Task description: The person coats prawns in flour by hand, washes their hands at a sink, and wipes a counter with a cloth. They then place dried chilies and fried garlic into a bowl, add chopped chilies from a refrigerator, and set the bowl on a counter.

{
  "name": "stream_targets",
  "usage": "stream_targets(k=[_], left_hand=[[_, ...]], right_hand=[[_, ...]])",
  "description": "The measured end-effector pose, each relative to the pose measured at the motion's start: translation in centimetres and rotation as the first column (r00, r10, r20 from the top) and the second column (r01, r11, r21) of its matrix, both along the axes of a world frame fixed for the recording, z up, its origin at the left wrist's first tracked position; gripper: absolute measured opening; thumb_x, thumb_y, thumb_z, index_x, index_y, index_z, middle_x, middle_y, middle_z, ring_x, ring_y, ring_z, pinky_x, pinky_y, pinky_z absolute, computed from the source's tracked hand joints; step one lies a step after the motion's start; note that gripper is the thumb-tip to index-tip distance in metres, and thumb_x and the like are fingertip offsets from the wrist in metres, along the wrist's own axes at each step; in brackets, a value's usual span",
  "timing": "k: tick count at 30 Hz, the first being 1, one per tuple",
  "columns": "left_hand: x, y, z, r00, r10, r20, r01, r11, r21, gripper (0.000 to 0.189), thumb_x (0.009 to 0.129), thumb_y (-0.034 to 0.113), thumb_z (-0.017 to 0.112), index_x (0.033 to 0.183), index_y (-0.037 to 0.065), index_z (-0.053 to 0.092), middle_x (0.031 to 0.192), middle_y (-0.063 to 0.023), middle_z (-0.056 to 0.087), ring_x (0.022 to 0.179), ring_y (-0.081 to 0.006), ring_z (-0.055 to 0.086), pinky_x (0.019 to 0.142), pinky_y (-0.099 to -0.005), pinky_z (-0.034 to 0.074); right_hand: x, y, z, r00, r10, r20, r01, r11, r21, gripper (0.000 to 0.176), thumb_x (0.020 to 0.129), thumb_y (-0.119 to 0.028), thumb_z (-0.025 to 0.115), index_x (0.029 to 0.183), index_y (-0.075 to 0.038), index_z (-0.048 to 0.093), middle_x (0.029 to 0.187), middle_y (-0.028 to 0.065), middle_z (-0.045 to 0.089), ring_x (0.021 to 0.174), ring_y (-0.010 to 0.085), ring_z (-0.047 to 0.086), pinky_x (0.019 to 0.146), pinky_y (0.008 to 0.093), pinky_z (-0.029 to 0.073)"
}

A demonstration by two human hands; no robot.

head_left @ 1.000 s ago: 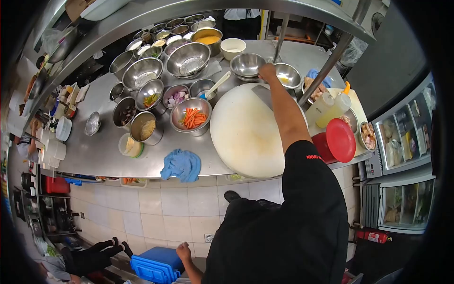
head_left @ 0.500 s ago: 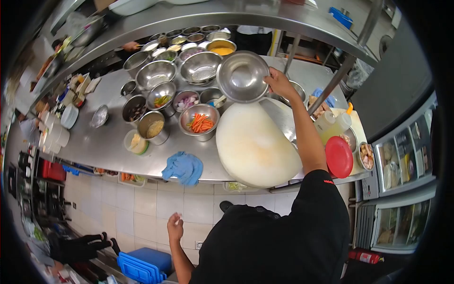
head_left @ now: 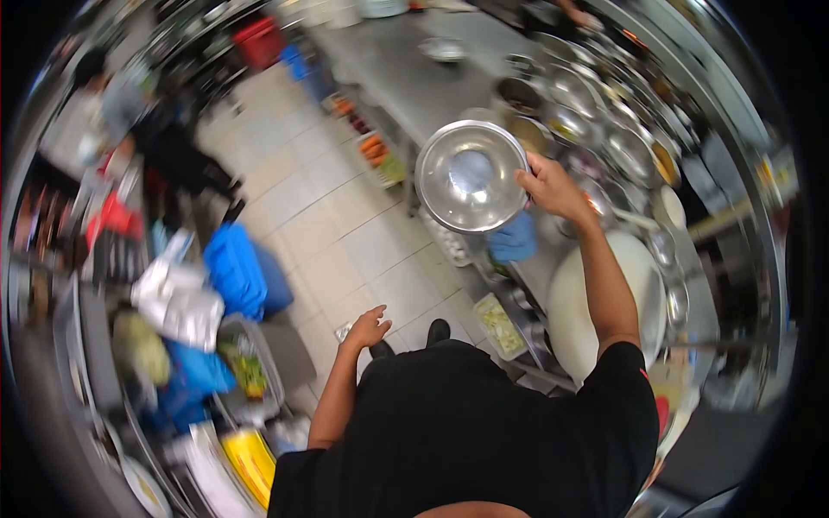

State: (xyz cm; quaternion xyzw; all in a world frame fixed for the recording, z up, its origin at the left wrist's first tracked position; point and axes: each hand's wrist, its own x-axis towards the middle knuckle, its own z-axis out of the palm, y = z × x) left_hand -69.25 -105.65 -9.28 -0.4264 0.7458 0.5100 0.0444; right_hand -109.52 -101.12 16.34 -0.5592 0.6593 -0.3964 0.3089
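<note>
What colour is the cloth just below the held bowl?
Blue: the cloth shows below the bowl in the head view.

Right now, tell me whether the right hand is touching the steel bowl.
Touching. The head view shows the right hand gripping the steel bowl by its rim, with no gap between them.

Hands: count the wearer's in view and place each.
2. Right hand grips the rim of a bowl beside the counter; left hand hangs open and empty over the floor. Neither is hidden.
</note>
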Motion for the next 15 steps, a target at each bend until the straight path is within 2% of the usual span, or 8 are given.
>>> stream_targets(k=[1, 2, 3, 4, 6, 7, 10, 15], left_hand=[[2.2, 0.7, -0.4, 0.998, 0.003, 0.07, -0.002, 1.0, -0.005, 0.053, 0.081, 0.027, 0.057, 0.126, 0.0, 0.044, 0.119, -0.0234, 0.053, 0.105, -0.0324, 0.056, 0.088, -0.0368, 0.045], [4.7, 1.4, -2.8, 0.997, 0.034, 0.072, -0.032, 0.999, -0.033, 0.055, 0.082, 0.029, 0.057, 0.125, -0.003, 0.044, 0.121, -0.0236, 0.05, 0.11, -0.033, 0.052, 0.093, -0.0364, 0.042], [6.6, 2.3, -3.1, 0.992, 0.068, 0.103, -0.067, 0.998, -0.019, 0.055, 0.081, 0.029, 0.057, 0.124, -0.004, 0.044, 0.122, -0.0229, 0.05, 0.112, -0.0326, 0.05, 0.096, -0.0359, 0.039], [8.4, 3.2, -2.7, 0.978, 0.151, 0.146, -0.16, 0.985, 0.056, 0.056, 0.082, 0.031, 0.057, 0.124, -0.004, 0.044, 0.123, -0.0228, 0.049, 0.115, -0.0327, 0.047, 0.098, -0.036, 0.036], [12.1, 4.7, -3.5, 0.954, 0.243, 0.174, -0.245, 0.969, -0.014, 0.057, 0.081, 0.033, 0.055, 0.124, -0.002, 0.044, 0.125, -0.023, 0.046, 0.119, -0.0327, 0.043, 0.099, -0.0362, 0.035], [14.0, 5.6, -4.1, 0.935, 0.303, 0.186, -0.295, 0.953, -0.07, 0.053, 0.081, 0.031, 0.056, 0.121, -0.002, 0.047, 0.121, -0.0234, 0.049, 0.114, -0.0336, 0.047, 0.096, -0.0377, 0.037], [18.8, 8.1, -5.7, 0.836, 0.529, 0.143, -0.505, 0.845, -0.174, 0.046, 0.079, 0.03, 0.056, 0.112, -0.001, 0.053, 0.111, -0.0215, 0.056, 0.105, -0.0349, 0.053, 0.09, -0.0401, 0.042], [24.1, 12.6, -3.3, 0.653, 0.75, 0.106, -0.733, 0.66, -0.165, 0.039, 0.079, 0.026, 0.053, 0.11, 0.001, 0.057, 0.109, -0.0203, 0.057, 0.105, -0.0342, 0.053, 0.09, -0.0387, 0.042]], right_hand=[[1.7, -2.7, -2.4, 0.992, 0.056, -0.115, -0.07, 0.99, -0.12, 0.019, 0.085, -0.018, 0.048, 0.095, -0.002, 0.052, 0.069, 0.0062, 0.056, 0.053, 0.012, 0.052, 0.053, 0.0294, 0.045], [4.8, -4.3, -2.2, 0.959, 0.082, -0.271, -0.081, 0.997, 0.012, 0.021, 0.084, -0.017, 0.047, 0.098, -0.001, 0.052, 0.071, 0.0104, 0.057, 0.057, 0.0167, 0.055, 0.056, 0.035, 0.045], [7.8, -6.6, -3.2, 0.949, 0.141, -0.281, -0.14, 0.99, 0.026, 0.022, 0.085, -0.015, 0.046, 0.1, -0.001, 0.052, 0.07, 0.0095, 0.058, 0.054, 0.0152, 0.054, 0.052, 0.0322, 0.044], [11.3, -8.2, -5.0, 0.968, 0.206, -0.146, -0.201, 0.979, 0.044, 0.022, 0.085, -0.013, 0.045, 0.102, 0.0, 0.052, 0.069, 0.0086, 0.058, 0.051, 0.0138, 0.053, 0.047, 0.0294, 0.043], [20.0, -10.6, -7.4, 0.927, 0.31, 0.211, -0.338, 0.934, 0.114, 0.025, 0.085, -0.009, 0.042, 0.105, 0.0, 0.053, 0.068, 0.0069, 0.059, 0.044, 0.011, 0.052, 0.038, 0.0239, 0.04], [22.5, -12.3, -12.5, 0.858, 0.365, 0.362, -0.424, 0.901, 0.096, 0.02, 0.086, -0.008, 0.041, 0.1, 0.001, 0.052, 0.067, 0.0081, 0.059, 0.044, 0.0127, 0.053, 0.037, 0.0227, 0.04], [35.7, -12.0, -11.4, 0.648, 0.314, 0.694, -0.548, 0.825, 0.139, 0.018, 0.086, -0.012, 0.041, 0.099, 0.0, 0.048, 0.068, 0.0108, 0.059, 0.042, 0.016, 0.053, 0.034, 0.0228, 0.038], [51.6, -13.9, -1.7, 0.434, 0.598, 0.673, -0.77, 0.635, -0.068, 0.022, 0.088, -0.013, 0.041, 0.101, 0.003, 0.049, 0.071, 0.0099, 0.058, 0.047, 0.0152, 0.054, 0.036, 0.0224, 0.036]])
